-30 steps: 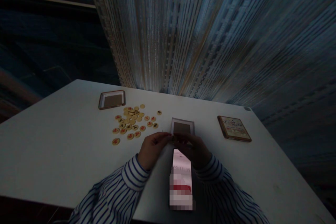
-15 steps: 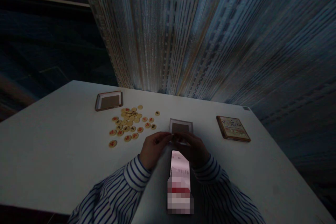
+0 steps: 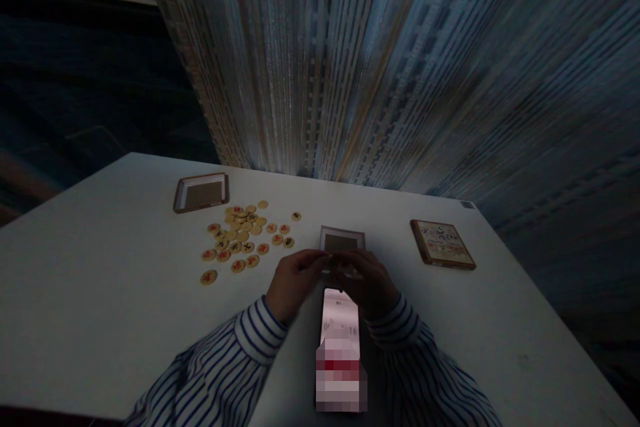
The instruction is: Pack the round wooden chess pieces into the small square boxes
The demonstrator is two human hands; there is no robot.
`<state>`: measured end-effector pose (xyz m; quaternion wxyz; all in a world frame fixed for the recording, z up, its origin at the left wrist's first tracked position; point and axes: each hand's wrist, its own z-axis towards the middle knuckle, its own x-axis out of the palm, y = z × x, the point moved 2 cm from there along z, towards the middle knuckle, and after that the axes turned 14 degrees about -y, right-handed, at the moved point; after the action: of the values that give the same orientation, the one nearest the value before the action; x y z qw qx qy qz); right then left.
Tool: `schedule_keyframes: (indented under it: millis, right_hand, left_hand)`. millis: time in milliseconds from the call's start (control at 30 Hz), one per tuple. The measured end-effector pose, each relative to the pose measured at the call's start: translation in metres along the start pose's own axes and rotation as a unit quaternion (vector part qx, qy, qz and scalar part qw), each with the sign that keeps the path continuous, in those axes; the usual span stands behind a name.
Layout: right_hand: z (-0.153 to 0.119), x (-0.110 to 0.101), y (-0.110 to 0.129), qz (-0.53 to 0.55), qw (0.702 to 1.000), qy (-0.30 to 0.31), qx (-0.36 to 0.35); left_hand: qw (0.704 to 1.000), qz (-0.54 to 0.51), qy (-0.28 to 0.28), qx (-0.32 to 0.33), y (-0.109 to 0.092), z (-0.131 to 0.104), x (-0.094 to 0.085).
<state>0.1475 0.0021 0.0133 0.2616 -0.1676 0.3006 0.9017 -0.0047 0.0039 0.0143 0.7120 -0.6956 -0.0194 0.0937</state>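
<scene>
My left hand [image 3: 294, 283] and my right hand [image 3: 369, 282] meet at the middle of the white table, fingertips pinched together. Something small is between them, too dark and small to name. Just behind my fingers lies an open shallow tray [image 3: 343, 239], its near part hidden by my hands. A lit phone [image 3: 341, 320] rests below my hands, between my wrists. To the left are several round pieces [image 3: 242, 236], some with red and some with dark characters, partly heaped and partly spread out.
An open shallow box part [image 3: 201, 193] lies at the back left of the white table [image 3: 125, 293]. At the right is a flat box with a printed cover [image 3: 443, 244]. A string curtain [image 3: 320, 67] hangs behind the table's back edge.
The view has shifted slightly, so the table's objects appear a little further left. My hands stay pinched together in nearly the same pose.
</scene>
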Motion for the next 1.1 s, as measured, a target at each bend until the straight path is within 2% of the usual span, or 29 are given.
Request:
schedule_keyframes:
  millis: [200,500,633,800,1100]
  right_hand:
    - [-0.003,0.0,-0.005,0.003,1.0,-0.003,0.016]
    - [-0.004,-0.002,-0.005,-0.031,0.999,0.003,-0.006]
    - [0.0,-0.004,-0.001,-0.034,0.999,-0.014,-0.011]
    - [0.001,-0.009,-0.002,-0.045,0.999,-0.02,-0.012]
    - [-0.003,-0.011,-0.006,-0.061,0.998,-0.014,-0.012]
  left_hand:
    - [1.0,0.022,-0.003,0.022,0.001,0.002,0.002]
    - [0.998,0.038,-0.014,0.042,0.006,-0.001,0.006]
    - [0.994,0.068,-0.053,0.071,0.009,-0.003,0.003]
    - [0.98,0.13,-0.097,0.119,0.021,0.001,-0.004]
    - [0.971,0.17,-0.086,0.148,0.035,0.005,-0.005]
